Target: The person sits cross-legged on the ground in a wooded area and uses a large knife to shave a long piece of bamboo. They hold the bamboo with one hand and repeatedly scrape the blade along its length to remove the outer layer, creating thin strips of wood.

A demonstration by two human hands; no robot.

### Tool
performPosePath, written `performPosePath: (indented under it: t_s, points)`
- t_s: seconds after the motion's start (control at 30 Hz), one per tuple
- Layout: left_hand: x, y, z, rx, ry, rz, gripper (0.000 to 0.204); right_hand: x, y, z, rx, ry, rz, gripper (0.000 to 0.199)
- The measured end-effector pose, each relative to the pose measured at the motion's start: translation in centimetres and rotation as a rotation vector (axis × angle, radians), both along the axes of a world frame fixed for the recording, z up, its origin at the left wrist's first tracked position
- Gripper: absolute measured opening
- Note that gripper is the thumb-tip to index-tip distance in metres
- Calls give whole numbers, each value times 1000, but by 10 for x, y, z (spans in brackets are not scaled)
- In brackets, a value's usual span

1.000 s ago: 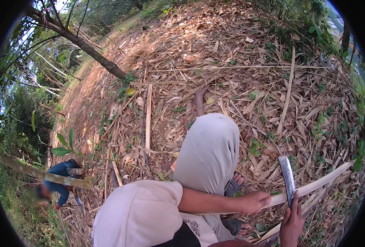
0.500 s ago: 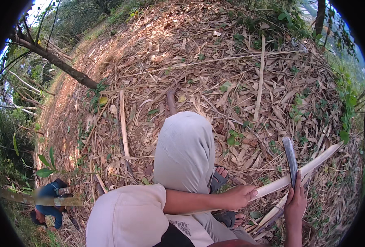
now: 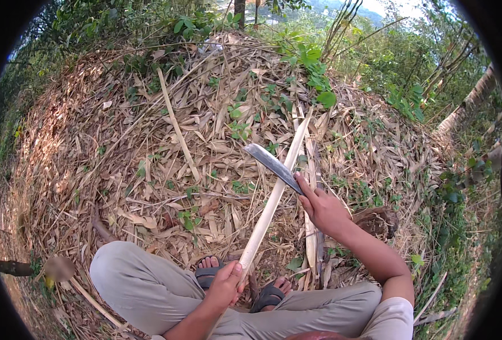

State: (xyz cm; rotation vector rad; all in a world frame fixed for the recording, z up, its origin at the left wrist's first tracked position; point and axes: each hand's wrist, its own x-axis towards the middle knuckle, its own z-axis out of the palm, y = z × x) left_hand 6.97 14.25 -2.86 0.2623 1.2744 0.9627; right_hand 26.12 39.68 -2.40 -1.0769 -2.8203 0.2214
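Note:
My left hand (image 3: 226,285), low in the middle between my knees, is closed round the near end of a long pale bamboo strip (image 3: 264,223). The strip slants up and away to the right, its far end tapering over the leaf litter. My right hand (image 3: 323,211) grips a machete (image 3: 269,164) whose dark blade curves at the tip; the fingers hide its handle. The blade lies across the strip, past its middle, pointing to the upper left. Further pale split strips (image 3: 310,235) lie on the ground just right of the held one.
Dry leaves (image 3: 166,153) cover the ground, with small green plants among them. Another pale strip (image 3: 178,127) lies ahead to the left. A dark stump (image 3: 378,221) stands beside my right forearm. My sandalled feet (image 3: 269,294) are near the strip's lower end. Shrubs and a leaning trunk (image 3: 466,107) edge the right.
The view has turned to the right, so the strip now points more straight ahead. The other person at the left has gone out of view. Both hands keep their holds.

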Motion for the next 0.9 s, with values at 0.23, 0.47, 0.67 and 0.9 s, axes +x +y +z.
performPosePath:
  t_s: [0.23,0.47,0.67,0.9]
  points:
    - [1,1,-3,-8,-6,47,36,-14,-61,2,-65,-16,473,64]
    - [0,4,-7,-65,40,106,35,-23,-87,-9,14,70,521,67]
    - [-1,-3,-15,-6,-2,86,34,-11,-19,-8,-214,14,157,59]
    - [-7,-3,-15,45,-80,106,33,-14,-44,-7,-137,102,269,59]
